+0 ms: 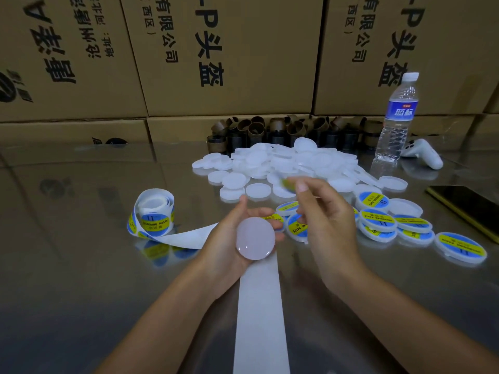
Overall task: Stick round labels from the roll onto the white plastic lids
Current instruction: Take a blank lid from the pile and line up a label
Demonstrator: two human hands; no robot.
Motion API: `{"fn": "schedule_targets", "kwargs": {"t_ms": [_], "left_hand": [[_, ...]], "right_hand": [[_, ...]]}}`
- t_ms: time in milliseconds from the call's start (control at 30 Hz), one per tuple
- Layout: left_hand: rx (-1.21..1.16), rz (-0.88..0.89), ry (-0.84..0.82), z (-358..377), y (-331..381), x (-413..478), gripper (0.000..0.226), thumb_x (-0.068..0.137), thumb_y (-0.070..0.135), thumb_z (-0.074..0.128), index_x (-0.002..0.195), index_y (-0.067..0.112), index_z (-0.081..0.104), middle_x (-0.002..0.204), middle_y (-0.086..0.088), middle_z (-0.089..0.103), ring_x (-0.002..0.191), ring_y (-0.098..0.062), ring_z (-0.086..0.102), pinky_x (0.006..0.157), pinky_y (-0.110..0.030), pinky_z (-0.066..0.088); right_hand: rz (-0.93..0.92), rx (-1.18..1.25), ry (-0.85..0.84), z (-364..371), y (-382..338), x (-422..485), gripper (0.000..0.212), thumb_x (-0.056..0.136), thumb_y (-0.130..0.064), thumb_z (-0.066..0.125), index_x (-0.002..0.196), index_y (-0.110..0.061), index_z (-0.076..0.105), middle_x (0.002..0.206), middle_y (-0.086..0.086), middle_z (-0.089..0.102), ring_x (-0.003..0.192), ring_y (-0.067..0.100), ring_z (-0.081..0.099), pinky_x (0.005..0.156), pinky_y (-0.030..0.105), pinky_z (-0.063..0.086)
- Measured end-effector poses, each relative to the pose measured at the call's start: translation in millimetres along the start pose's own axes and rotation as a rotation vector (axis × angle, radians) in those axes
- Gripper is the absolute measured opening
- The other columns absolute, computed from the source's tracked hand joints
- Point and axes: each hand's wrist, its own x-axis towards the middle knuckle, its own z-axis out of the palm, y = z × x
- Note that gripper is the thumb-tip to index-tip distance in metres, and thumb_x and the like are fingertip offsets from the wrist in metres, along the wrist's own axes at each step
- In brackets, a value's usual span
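Now the left hand, fingers curled, cups a bare lid over the table's middle. The right hand pinches a blurred label just beyond. Next, probably, the label must be centred on the lid and pressed flat.

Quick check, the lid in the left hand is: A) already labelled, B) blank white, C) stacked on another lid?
B: the lid held in the left hand shows a plain white face; the right hand pinches a blurred label, not yet applied.
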Motion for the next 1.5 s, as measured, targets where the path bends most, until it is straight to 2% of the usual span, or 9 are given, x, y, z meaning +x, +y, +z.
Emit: {"fn": "schedule_targets", "kwargs": {"t_ms": [100, 200, 300, 400, 533, 667, 767, 967, 1500], "left_hand": [[-0.015, -0.002, 0.015, -2, -1, 0, 0.052, 0.096, 0.05, 0.035, 0.098, 0.007, 0.064, 0.087, -0.013, 0.071, 0.074, -0.024, 0.069, 0.071, -0.036, 0.054], [-0.018, -0.005, -0.007, -3, -2, -1, 0.056, 0.098, 0.051, 0.028, 0.107, 0.011, 0.066, 0.099, -0.012, 0.071, 0.092, -0.027, 0.065, 0.09, -0.044, 0.048], [-0.066, -0.019, -0.023, -1, -2, -2, 0.056, 0.099, 0.051, 0.026, 0.108, 0.012, 0.066, 0.104, -0.013, 0.07, 0.098, -0.026, 0.064, 0.093, -0.042, 0.047], [-0.122, -0.037, -0.032, 0, 0, -2, 0.059, 0.099, 0.05, 0.026, 0.116, 0.005, 0.061, 0.114, -0.019, 0.066, 0.103, -0.028, 0.063, 0.092, -0.04, 0.048], [-0.165, -0.044, -0.007, -1, 1, -1, 0.064, 0.098, 0.05, 0.028, 0.118, -0.003, 0.058, 0.122, -0.024, 0.062, 0.114, -0.032, 0.058, 0.096, -0.04, 0.046], [-0.216, -0.028, 0.002, -3, 2, 2, 0.054, 0.098, 0.048, 0.031, 0.107, 0.001, 0.058, 0.102, -0.019, 0.07, 0.091, -0.027, 0.07, 0.071, -0.036, 0.057], [-0.205, -0.013, -0.005, -6, 1, 2, 0.052, 0.098, 0.047, 0.032, 0.096, 0.003, 0.06, 0.086, -0.015, 0.073, 0.075, -0.024, 0.073, 0.061, -0.03, 0.06], [-0.189, -0.006, -0.001, -4, 1, 3, 0.053, 0.098, 0.046, 0.033, 0.091, 0.003, 0.063, 0.081, -0.014, 0.073, 0.071, -0.022, 0.072, 0.058, -0.029, 0.059], [-0.172, -0.013, -0.013, 0, 2, 0, 0.05, 0.098, 0.045, 0.035, 0.094, 0.004, 0.064, 0.088, -0.016, 0.072, 0.078, -0.023, 0.072, 0.064, -0.03, 0.06]], "right_hand": [[0.081, 0.08, -0.093, 0, -4, -2, 0.015, 0.086, -0.02, 0.062, 0.074, -0.024, 0.07, 0.06, -0.017, 0.058, 0.057, -0.003, 0.051, 0.058, 0.009, 0.041], [0.173, 0.201, -0.223, 2, -5, -6, 0.007, 0.081, -0.021, 0.063, 0.077, -0.018, 0.068, 0.059, -0.013, 0.063, 0.054, -0.002, 0.056, 0.053, 0.011, 0.045], [0.196, 0.256, -0.281, 3, -6, -9, 0.018, 0.069, -0.029, 0.064, 0.078, -0.013, 0.067, 0.058, -0.011, 0.064, 0.054, -0.002, 0.058, 0.052, 0.009, 0.043], [0.201, 0.235, -0.284, 4, -4, -8, 0.003, 0.07, -0.018, 0.071, 0.073, -0.018, 0.069, 0.064, -0.006, 0.067, 0.058, 0.0, 0.06, 0.054, 0.009, 0.043], [0.241, 0.164, -0.295, 4, 3, -7, 0.021, 0.076, -0.005, 0.072, 0.067, -0.023, 0.072, 0.08, 0.0, 0.074, 0.072, 0.009, 0.065, 0.063, 0.016, 0.048], [0.242, 0.141, -0.309, 3, 3, -7, 0.017, 0.076, 0.0, 0.072, 0.072, -0.017, 0.069, 0.07, -0.003, 0.071, 0.067, 0.008, 0.065, 0.061, 0.014, 0.049], [0.261, 0.107, -0.304, 3, 6, -7, 0.018, 0.076, 0.001, 0.072, 0.073, -0.016, 0.069, 0.062, 0.0, 0.067, 0.063, 0.006, 0.064, 0.061, 0.014, 0.05], [0.263, 0.082, -0.286, 3, 9, -6, 0.02, 0.076, 0.002, 0.072, 0.071, -0.017, 0.07, 0.061, 0.002, 0.066, 0.062, 0.007, 0.063, 0.061, 0.015, 0.051], [0.232, 0.037, -0.253, 4, 13, -5, 0.019, 0.077, 0.003, 0.072, 0.072, -0.015, 0.068, 0.053, -0.004, 0.063, 0.055, 0.004, 0.061, 0.056, 0.014, 0.048]]}}
